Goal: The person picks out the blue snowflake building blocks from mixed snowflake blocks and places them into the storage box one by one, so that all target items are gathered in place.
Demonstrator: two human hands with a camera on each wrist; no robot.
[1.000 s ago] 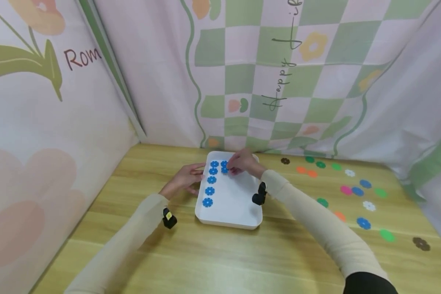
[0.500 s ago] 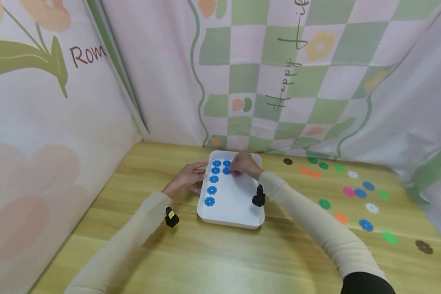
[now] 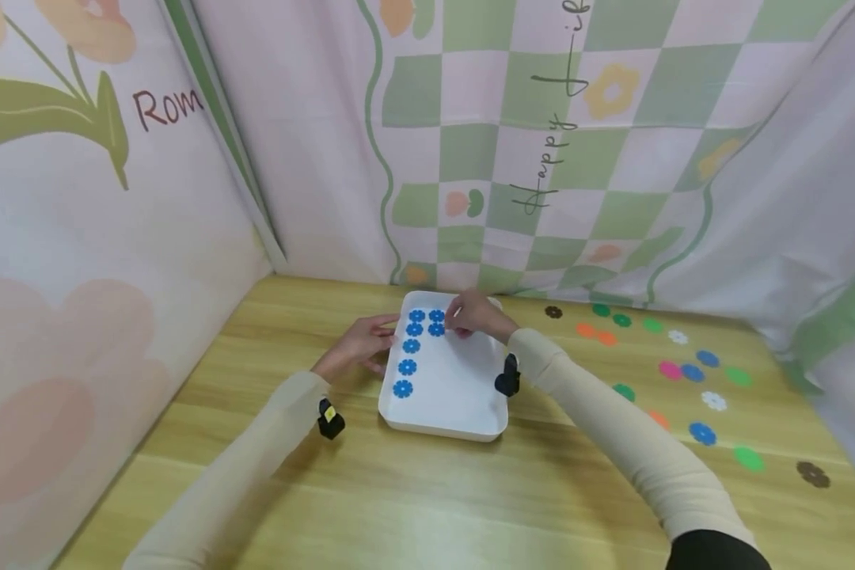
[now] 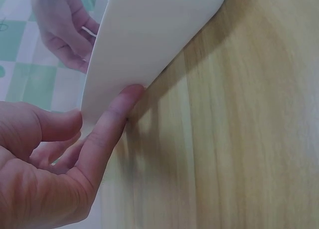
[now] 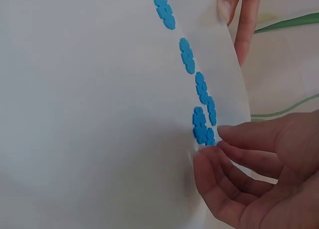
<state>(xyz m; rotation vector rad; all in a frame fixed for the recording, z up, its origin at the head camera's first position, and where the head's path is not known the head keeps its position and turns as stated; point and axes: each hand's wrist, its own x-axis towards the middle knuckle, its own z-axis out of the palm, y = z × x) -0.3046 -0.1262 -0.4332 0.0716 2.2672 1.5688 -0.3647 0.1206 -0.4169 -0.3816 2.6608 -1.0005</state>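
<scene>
Blue flower-shaped discs (image 3: pixel 408 366) lie in two columns inside a white tray (image 3: pixel 463 396) on the wooden table. The left column holds several, the shorter one two. My left hand (image 3: pixel 359 348) steadies the tray's left side, its thumb by the rim and a straight finger on the outer wall (image 4: pixel 149 34). Over the tray's far half is my right hand (image 3: pixel 473 313), fingers curled. In the right wrist view its thumb and fingertips (image 5: pixel 205 161) pinch the edge of the farther disc (image 5: pixel 210 135) of the short column. These fingers partly hide that disc.
On the table (image 3: pixel 427 507) to the right lie scattered flat discs, among them blue (image 3: pixel 702 434), brown (image 3: pixel 814 474), pink (image 3: pixel 670 370), white, orange and green. A patterned curtain (image 3: pixel 470 158) hangs behind the tray, with another printed panel (image 3: pixel 100 356) at the left.
My right hand has shifted slightly right, uncovering more of the short column's two blue discs. The left hand stays at the tray's side, and the head view has swayed a little.
</scene>
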